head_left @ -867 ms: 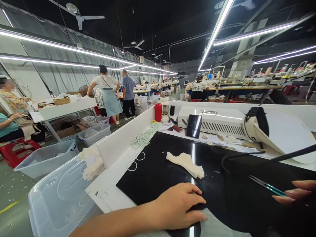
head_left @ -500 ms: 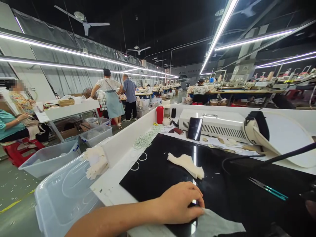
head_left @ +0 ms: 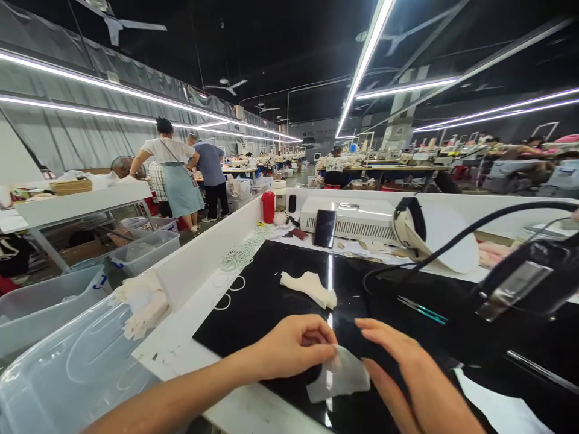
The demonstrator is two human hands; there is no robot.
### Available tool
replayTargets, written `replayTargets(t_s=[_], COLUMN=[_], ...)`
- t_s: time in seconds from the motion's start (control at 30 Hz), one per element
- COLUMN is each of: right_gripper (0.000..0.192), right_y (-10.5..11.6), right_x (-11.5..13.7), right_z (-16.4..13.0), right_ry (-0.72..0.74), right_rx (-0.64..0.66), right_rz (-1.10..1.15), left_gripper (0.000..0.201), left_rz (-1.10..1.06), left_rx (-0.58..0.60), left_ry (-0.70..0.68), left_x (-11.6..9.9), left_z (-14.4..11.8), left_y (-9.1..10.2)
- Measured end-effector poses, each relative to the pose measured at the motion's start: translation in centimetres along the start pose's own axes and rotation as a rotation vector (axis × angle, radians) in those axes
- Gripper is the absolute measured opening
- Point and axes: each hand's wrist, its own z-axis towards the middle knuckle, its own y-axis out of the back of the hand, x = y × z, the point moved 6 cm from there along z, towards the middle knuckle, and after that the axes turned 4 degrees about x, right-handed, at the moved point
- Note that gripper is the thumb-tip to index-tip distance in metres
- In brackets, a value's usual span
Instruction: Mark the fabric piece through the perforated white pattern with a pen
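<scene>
Head view: both hands on white fabric piece [head_left: 339,377], near edge of black mat [head_left: 271,307].
L hand [head_left: 292,346] fingers pinched on its corner; R hand [head_left: 407,367] open, fingers flat beside it. Keep it smooth and taut.

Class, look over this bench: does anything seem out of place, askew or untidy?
Mostly orderly. White loops lie strewn loose along the black mat edge, and cream pieces spill over the bench wall. The left hand pinches a thin white piece, the right hand beside it.

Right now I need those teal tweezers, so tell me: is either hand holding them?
No. The tweezers lie on the black mat, while both the left hand and right hand touch a translucent piece.
</scene>
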Motion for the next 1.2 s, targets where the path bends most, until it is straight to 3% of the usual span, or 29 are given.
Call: replayTargets(t_s=[0.1, 0.2, 0.33, 0.47, 0.63, 0.83, 1.0, 1.2], right_gripper=[0.026, 0.029, 0.033, 0.032, 0.032, 0.022, 0.018, 0.017], right_y=[-3.0, -4.8, -5.5, -5.7, -6.1, -7.7, -9.3, -10.3], right_x=[-0.4, -0.7, -1.4, -3.0, -4.3, -5.7, -6.1, -6.2], right_z=[1.0, 2.0, 3.2, 4.6, 7.4, 10.4, 10.9, 10.2], right_ry=[-0.170, -0.329, -0.397, -0.479, -0.443, -0.391, -0.340, -0.286], right_rx=[0.187, 0.279, 0.267, 0.174, 0.097, 0.107, 0.168, 0.195], right_rz=[0.200, 0.374, 0.448, 0.425, 0.234, 0.016, -0.173, -0.293], left_gripper=[0.019, 0.021, 0.034, 0.053, 0.055, 0.047, 0.045, 0.043], left_rz=[0.006, 0.052, 0.080, 0.103, 0.231, 0.551, 0.803, 0.986], left_rx=[-0.007, -0.036, -0.072, -0.098, -0.191, -0.265, -0.216, -0.158], left_ry=[-0.015, -0.024, 0.004, 0.020, -0.018, -0.100, -0.118, -0.099], left_x=[-0.8, -1.3, -0.7, -0.2, -0.9, -2.5, -2.8, -1.3], left_z=[-0.1, -0.1, 0.6, 2.0, 4.7, 7.6, 8.5, 9.3], left_y=[0.8, 2.0, 3.7, 5.0, 7.4, 10.2, 10.0, 9.4])
